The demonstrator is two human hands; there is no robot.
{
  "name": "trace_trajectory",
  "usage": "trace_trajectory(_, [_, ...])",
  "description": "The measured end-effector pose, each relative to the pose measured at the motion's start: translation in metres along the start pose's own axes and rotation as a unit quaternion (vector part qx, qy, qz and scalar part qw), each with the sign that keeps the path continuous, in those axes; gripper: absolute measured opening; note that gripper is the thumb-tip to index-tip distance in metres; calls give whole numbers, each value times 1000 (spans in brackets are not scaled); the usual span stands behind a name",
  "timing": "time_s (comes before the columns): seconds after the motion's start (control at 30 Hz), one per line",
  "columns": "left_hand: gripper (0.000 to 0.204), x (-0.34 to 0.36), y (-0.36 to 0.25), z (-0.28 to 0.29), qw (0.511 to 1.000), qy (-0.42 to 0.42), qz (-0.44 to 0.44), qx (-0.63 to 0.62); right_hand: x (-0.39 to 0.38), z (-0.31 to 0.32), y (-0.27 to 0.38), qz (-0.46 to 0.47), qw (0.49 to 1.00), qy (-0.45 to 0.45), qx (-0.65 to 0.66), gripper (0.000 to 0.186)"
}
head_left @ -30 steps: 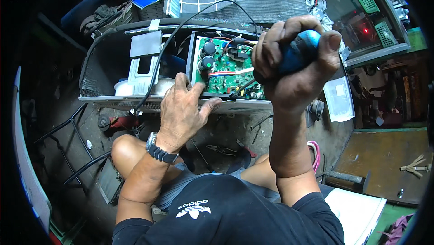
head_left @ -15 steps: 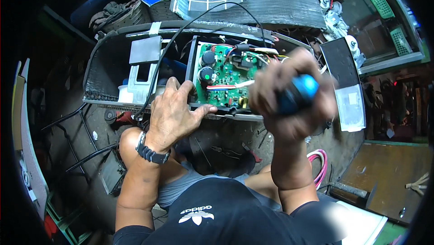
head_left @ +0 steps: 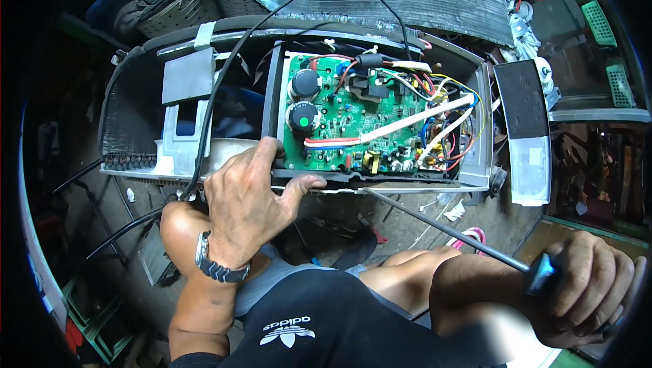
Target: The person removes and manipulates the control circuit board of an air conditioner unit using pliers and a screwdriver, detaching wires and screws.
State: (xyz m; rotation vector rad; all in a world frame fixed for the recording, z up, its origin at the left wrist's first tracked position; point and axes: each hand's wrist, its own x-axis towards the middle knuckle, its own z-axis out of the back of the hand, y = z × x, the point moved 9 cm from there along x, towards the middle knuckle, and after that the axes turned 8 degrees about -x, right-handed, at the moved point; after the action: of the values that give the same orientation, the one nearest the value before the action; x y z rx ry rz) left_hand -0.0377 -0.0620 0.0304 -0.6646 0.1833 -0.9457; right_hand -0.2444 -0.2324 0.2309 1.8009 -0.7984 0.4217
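An open air-conditioner unit (head_left: 285, 37) lies across the front of me, with a green circuit board (head_left: 336, 120) in a black tray (head_left: 274, 93) in its right part. My left hand (head_left: 248, 195) grips the tray's near left corner, thumb along the front edge and fingers over the side wall. At the lower right, my right hand (head_left: 587, 286) is closed around the handle of a long screwdriver (head_left: 448, 231). Its shaft slants up left, and the tip is at the unit's front edge, below the board. Whether the tip touches a screw is too small to tell.
A black cable (head_left: 221, 89) arches over the unit. Wires (head_left: 451, 123) crowd the board's right end. A dark and clear panel (head_left: 523, 130) stands at the right. Finned coils (head_left: 441, 1) lie behind. My knees and floor tools are below the front edge.
My right hand has swung from above the board down to the lower right with the screwdriver, uncovering the board's right end. The left hand keeps its hold; the view has shifted slightly.
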Motion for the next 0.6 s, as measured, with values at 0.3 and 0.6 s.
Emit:
trace_trajectory(0.3, [62, 1, 4, -3, 999, 1, -8, -37, -1, 21, 25, 4, 998, 15, 62, 35])
trace_trajectory(0.6, [62, 3, 2, -3, 999, -6, -20, -24, 1, 17, 30, -11, 997, 31, 73, 26])
